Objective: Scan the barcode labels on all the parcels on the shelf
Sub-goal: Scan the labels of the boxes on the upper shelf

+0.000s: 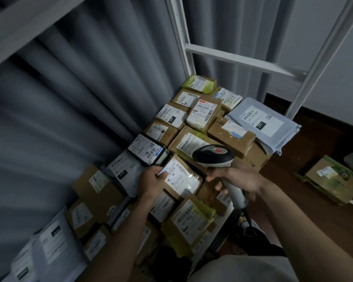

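The left hand (pixel 151 180) holds a brown box (pixel 181 180) by its white barcode label (pixel 178 176). The right hand (pixel 236 178) grips a grey-and-white scanner (pixel 213 156) just right of it, among crowded taped parcels (pixel 204 115).

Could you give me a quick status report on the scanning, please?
Right hand grips scanner. Left hand holds brown parcel, label up, scanner head just above it. Nothing blocking.

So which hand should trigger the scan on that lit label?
Right. The right hand already grips the scanner, whose head sits beside the lit label; the left hand is busy steadying that parcel's edge.
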